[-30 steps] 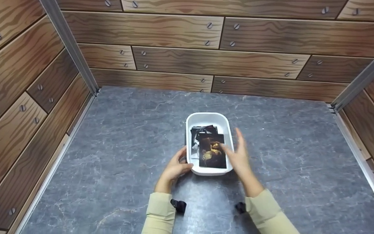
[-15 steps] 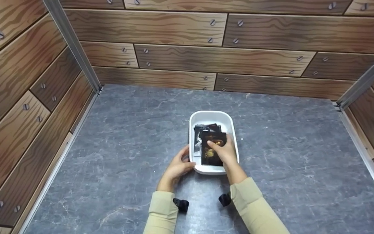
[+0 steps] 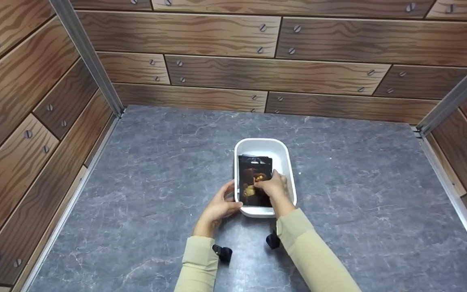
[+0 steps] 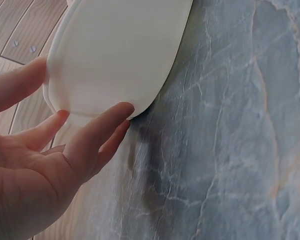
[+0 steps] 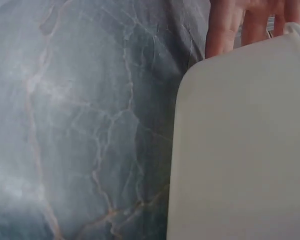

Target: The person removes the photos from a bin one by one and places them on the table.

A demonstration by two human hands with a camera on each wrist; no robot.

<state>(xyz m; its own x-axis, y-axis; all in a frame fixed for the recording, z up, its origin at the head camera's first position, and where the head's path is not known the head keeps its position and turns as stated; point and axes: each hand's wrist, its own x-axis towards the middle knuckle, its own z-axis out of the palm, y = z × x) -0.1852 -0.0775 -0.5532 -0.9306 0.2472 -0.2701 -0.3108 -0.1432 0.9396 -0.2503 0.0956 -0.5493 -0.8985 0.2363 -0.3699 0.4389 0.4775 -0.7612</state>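
A dark picture card (image 3: 249, 196) lies over other cards along the left side of a white tub (image 3: 261, 140), caught at its right edge in the narrow grip of the right hand (image 3: 277, 187), thumb across its face. Just beyond the card's near left corner, the left hand (image 3: 219, 209) holds the tub's outside, its thumb at the rim and its fingers against the wall. The tub stands on a grey, pale-veined worktop (image 3: 160, 178), closed in by plank-patterned walls (image 3: 221, 36) with metal posts (image 3: 89, 61) at the corners.
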